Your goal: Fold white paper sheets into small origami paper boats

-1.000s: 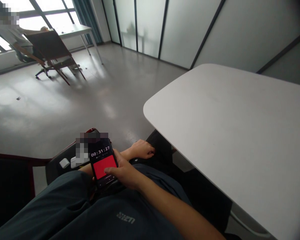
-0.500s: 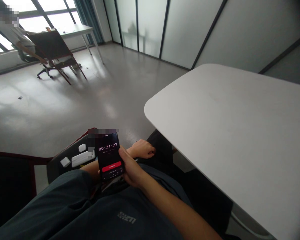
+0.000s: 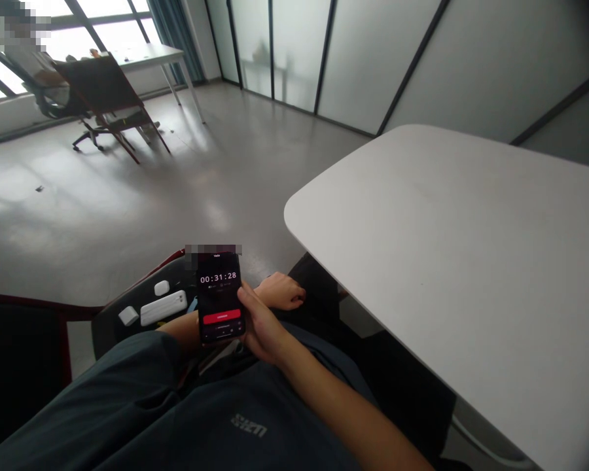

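Note:
My right hand (image 3: 261,328) is closed around a black phone (image 3: 220,297) and holds it upright over my lap. The screen shows a timer reading 00:31:28 above a narrow red bar. My left hand (image 3: 281,292) rests on my dark trouser leg just right of the phone, fingers loosely laid down, holding nothing. My left forearm passes behind the phone.
A white round-cornered table (image 3: 446,248) fills the right side, its edge above my knees. On my left, a dark red-framed chair seat (image 3: 112,327) carries a white power bank (image 3: 163,308) and two small white items. Far left, another person (image 3: 34,65) sits beside a brown chair (image 3: 103,85).
The phone has risen and shifted right in my right hand. Its large red block shrank to a narrow bar and the timer went from 00:31:27 to 00:31:28. My left hand stayed still.

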The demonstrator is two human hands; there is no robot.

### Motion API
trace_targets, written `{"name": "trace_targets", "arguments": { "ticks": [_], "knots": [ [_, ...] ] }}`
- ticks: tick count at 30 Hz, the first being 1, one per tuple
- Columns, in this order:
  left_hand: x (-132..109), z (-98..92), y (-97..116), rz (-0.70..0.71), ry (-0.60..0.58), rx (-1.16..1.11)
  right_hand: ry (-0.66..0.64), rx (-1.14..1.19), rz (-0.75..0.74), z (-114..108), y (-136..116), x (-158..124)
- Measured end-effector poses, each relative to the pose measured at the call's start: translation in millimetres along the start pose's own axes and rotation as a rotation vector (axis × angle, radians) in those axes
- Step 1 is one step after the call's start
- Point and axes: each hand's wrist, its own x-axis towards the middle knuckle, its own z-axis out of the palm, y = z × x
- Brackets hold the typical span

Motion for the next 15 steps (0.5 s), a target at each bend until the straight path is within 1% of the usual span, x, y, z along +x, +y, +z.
{"name": "trace_targets", "arguments": {
  "ticks": [5, 7, 9, 10, 13, 15],
  "knots": [
    [-1.2, 1.5, -1.4, 0.003, 0.008, -0.034, -0.139, 0.049, 0.093, -3.4, -7.5, -5.5],
    [-1.5, 4.4, -3.3, -0.008, 0.012, -0.06, -0.178, 0.07, 0.107, -3.3, -8.6, -7.8],
    [-1.8, 8.4, -5.3, -0.041, 0.023, -0.143, -0.204, 0.084, 0.109, -2.5, -8.7, -9.1],
    [-2.1, 10.5, -6.3, -0.079, 0.043, -0.247, -0.214, 0.088, 0.111, -2.1, -8.5, -9.4],
    [-5.3, 14.8, -9.0, -0.221, 0.14, -0.673, -0.236, 0.086, 0.125, -1.4, -8.0, -9.1],
    [-9.1, 15.0, -12.1, -0.278, 0.189, -0.86, -0.241, 0.078, 0.12, -2.1, -8.6, -9.3]
  ]
}}
